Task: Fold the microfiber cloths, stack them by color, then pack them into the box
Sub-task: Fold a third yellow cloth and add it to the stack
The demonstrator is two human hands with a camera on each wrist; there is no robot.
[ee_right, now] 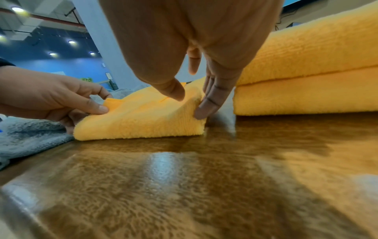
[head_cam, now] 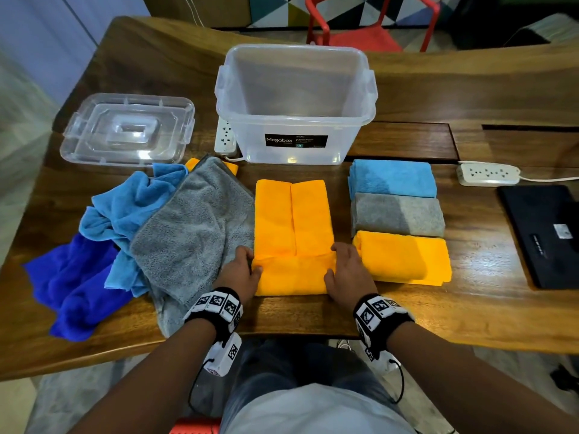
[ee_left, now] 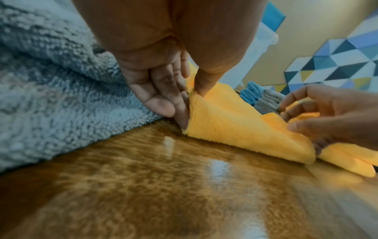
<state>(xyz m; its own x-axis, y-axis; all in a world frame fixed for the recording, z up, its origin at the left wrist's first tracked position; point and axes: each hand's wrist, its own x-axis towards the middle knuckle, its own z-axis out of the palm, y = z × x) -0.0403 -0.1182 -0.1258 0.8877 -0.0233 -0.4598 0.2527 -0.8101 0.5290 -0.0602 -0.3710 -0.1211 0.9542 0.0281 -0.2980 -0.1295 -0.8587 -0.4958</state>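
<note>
An orange cloth [head_cam: 293,220] lies lengthwise in front of me, its near end turned up over itself. My left hand [head_cam: 241,270] pinches the left corner of that fold [ee_left: 204,113] between thumb and fingers. My right hand [head_cam: 344,269] pinches the right corner [ee_right: 190,103] the same way. To the right sit three folded stacks: light blue [head_cam: 393,178], grey [head_cam: 398,216] and orange [head_cam: 404,256]. Unfolded cloths are heaped on the left: grey [head_cam: 194,227], light blue [head_cam: 131,205] and dark blue [head_cam: 78,277]. The clear plastic box [head_cam: 296,104] stands open behind.
The box's clear lid [head_cam: 128,130] lies at the back left. A white power strip [head_cam: 225,136] leans beside the box and another [head_cam: 488,174] lies at the right. A black laptop [head_cam: 545,233] rests at the far right. A red chair [head_cam: 369,23] stands beyond the wooden table [head_cam: 313,314].
</note>
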